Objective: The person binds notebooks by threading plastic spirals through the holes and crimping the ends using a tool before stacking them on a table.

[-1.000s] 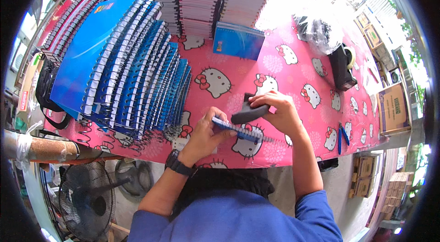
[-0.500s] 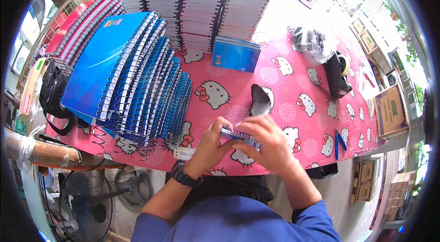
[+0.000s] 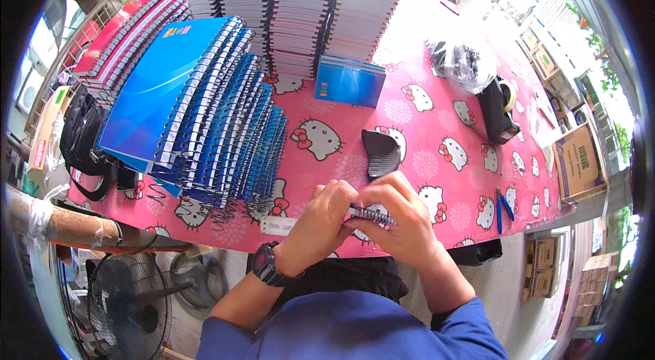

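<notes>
Close to the table's front edge, my left hand (image 3: 319, 218) and my right hand (image 3: 401, 218) pinch a small spiral-bound notebook (image 3: 374, 215) between them. Its coil faces up and my fingers cover most of its cover. My left fingers close on one end of the coil, and my right thumb and fingers curl round the other end. Just beyond my hands lies a black curved object with a ridged inner side (image 3: 381, 154). A white strip (image 3: 278, 225) lies beside my left wrist. Farther off, a small blue notebook (image 3: 350, 84) leans against tall stacked books.
Blue spiral notebooks (image 3: 164, 87) pile up at left, with red notebooks (image 3: 123, 36) and a black bag (image 3: 85, 135) beyond. White-paged books (image 3: 300, 12) stand at the back. Right: plastic bag (image 3: 467, 63), tape dispenser (image 3: 498, 114), blue-handled pliers (image 3: 505, 211). A fan (image 3: 129, 305) stands below left.
Both hands have shifted slightly on the small notebook, and its coil is tilted differently. My right fingers have come down closer to it. The black ridged object appears turned and shifted slightly left.
</notes>
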Demonstrator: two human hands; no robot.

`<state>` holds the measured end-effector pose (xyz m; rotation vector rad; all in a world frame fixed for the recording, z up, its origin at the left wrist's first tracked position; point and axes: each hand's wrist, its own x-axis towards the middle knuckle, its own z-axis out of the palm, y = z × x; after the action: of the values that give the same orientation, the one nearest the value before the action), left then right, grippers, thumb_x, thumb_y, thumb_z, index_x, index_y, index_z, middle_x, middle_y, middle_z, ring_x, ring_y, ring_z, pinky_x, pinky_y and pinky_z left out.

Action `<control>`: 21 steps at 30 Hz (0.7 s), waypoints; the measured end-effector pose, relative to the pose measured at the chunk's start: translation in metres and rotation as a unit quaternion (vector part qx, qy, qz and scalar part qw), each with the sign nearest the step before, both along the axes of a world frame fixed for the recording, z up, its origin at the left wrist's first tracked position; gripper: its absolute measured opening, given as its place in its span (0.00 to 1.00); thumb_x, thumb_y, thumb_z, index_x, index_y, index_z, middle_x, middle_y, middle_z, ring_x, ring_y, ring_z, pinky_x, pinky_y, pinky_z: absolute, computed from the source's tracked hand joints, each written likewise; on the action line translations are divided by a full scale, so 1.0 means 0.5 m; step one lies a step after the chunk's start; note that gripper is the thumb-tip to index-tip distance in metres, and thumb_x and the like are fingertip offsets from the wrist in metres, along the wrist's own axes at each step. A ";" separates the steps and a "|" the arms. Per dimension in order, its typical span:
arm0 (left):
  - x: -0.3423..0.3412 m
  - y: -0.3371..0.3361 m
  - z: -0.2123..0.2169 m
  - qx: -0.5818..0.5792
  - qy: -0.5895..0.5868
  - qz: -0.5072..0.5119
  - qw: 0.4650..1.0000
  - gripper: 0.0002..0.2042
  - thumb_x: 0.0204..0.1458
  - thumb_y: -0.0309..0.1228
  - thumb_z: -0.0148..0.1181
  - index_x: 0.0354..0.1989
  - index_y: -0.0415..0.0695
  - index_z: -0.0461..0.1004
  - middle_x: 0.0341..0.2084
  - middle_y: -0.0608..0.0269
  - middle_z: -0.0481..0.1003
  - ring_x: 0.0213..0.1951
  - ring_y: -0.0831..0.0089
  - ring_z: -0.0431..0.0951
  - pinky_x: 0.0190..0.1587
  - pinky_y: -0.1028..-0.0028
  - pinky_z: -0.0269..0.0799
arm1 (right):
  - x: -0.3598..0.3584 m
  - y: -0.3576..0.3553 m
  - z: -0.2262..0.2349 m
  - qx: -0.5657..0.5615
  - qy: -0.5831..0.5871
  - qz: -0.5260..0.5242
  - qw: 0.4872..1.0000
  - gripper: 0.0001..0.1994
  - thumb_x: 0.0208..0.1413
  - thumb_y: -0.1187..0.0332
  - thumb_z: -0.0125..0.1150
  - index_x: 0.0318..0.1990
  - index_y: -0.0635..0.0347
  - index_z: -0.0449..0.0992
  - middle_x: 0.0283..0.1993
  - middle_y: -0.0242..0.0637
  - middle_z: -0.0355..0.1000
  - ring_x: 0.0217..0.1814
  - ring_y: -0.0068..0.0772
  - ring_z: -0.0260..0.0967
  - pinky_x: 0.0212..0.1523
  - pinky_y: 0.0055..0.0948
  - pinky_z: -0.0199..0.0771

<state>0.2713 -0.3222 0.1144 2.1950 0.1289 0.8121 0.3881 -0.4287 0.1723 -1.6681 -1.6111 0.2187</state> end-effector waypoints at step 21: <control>-0.020 0.010 -0.012 -0.041 -0.012 0.033 0.999 0.18 0.40 0.23 0.65 0.38 0.43 0.63 0.32 0.56 0.68 0.37 0.54 0.70 0.39 0.61 0.63 | -0.028 0.018 0.024 -0.013 -0.162 0.048 0.985 0.13 0.48 0.73 0.62 0.42 0.64 0.71 0.36 0.41 0.67 0.38 0.42 0.65 0.40 0.37 0.69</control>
<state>0.2614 -0.3173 0.1082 2.1130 0.2188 0.8547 0.3743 -0.4198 0.1843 -1.7135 -1.9389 0.0147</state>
